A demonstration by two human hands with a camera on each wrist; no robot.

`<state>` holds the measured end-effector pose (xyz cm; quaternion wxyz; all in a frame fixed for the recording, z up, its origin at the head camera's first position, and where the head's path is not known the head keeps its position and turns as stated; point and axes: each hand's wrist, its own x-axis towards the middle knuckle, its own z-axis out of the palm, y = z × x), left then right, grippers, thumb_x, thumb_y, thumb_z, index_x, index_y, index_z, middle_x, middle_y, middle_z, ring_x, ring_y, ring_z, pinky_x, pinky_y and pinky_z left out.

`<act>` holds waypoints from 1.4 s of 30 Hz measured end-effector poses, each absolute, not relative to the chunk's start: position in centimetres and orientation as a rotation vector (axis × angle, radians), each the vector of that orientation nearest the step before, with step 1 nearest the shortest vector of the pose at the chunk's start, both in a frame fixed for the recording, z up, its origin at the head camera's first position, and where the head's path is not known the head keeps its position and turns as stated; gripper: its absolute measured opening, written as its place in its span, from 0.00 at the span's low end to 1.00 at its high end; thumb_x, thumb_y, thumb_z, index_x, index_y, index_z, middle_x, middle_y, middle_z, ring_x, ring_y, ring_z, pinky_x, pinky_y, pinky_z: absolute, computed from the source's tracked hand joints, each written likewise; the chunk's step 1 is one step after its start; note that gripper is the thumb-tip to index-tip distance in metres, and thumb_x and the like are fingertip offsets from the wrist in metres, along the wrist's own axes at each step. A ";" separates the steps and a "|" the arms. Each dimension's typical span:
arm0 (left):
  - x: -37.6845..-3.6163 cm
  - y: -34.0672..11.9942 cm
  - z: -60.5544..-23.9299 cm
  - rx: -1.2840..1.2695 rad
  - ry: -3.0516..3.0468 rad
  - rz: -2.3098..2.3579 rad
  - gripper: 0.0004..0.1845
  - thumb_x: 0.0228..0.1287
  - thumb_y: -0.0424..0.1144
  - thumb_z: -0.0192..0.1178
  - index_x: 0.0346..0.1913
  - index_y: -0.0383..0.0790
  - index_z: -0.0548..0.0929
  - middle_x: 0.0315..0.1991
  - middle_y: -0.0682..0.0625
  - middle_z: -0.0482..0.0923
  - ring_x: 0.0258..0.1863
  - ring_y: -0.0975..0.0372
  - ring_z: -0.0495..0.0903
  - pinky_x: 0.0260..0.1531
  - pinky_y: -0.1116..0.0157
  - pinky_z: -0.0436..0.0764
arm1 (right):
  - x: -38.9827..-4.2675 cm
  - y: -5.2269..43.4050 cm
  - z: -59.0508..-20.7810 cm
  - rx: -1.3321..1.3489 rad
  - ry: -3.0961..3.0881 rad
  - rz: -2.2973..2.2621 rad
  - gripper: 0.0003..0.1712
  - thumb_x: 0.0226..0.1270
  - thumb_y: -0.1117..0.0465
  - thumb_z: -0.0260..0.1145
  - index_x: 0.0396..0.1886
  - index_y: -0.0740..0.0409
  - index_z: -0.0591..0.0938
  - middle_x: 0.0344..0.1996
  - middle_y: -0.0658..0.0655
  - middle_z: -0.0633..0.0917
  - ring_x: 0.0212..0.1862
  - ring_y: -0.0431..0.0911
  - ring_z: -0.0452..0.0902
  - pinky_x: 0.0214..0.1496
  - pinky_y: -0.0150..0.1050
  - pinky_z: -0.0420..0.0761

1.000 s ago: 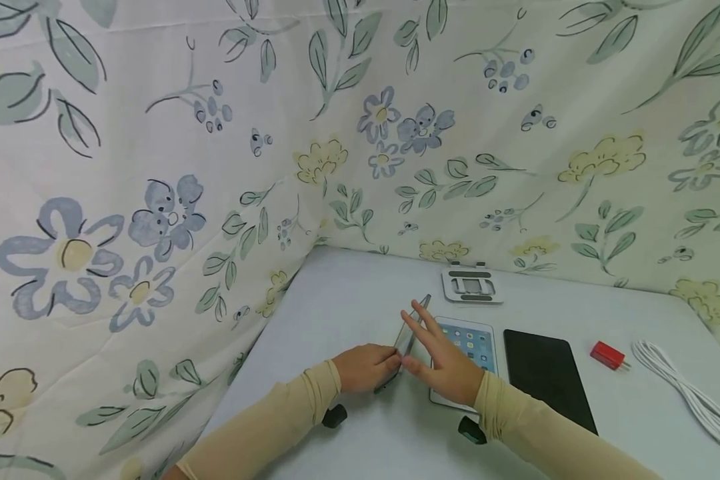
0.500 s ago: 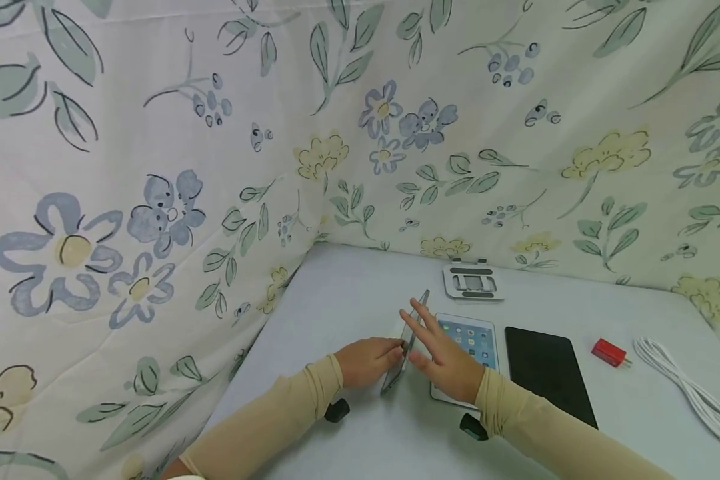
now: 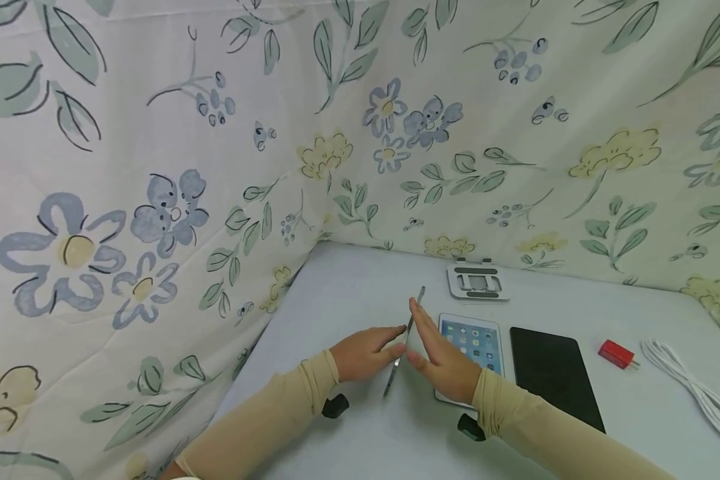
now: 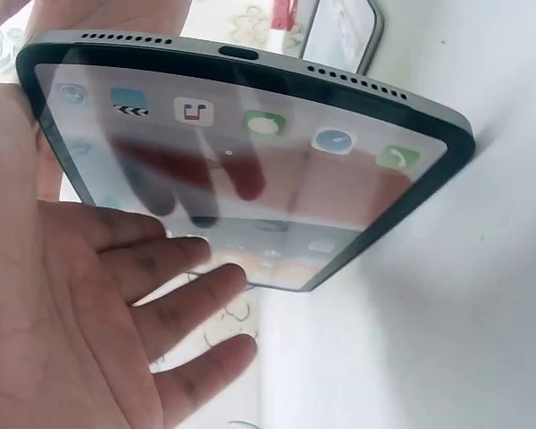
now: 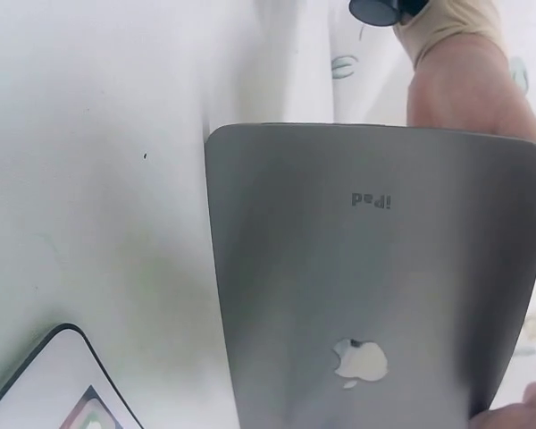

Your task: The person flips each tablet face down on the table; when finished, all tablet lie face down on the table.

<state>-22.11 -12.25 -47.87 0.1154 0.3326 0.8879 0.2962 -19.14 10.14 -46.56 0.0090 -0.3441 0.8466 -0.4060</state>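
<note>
I hold a gray iPad (image 3: 403, 343) up on its edge between my flat left hand (image 3: 366, 353) and flat right hand (image 3: 441, 357).

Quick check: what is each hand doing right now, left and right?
Left hand: open, straight fingers against the screen side of the upright tablet.
Right hand: open, flat against the tablet's grey back.

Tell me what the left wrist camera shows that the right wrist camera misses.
Only the left wrist view shows the grey tablet's lit screen with app icons, its port edge, and the left hand's straight fingers beside the screen. Only the right wrist view shows its grey back with the logo, plus a corner of the white tablet lying flat. Both show that grey tablet standing on edge on the white table.
</note>
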 end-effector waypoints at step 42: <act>-22.3 -18.2 -47.8 0.975 2.695 1.148 0.25 0.78 0.45 0.46 0.73 0.43 0.64 0.69 0.55 0.65 0.66 0.64 0.66 0.61 0.60 0.70 | -19.9 9.5 -50.2 -0.779 2.396 -0.964 0.40 0.77 0.37 0.42 0.80 0.45 0.41 0.78 0.53 0.43 0.76 0.53 0.40 0.72 0.60 0.49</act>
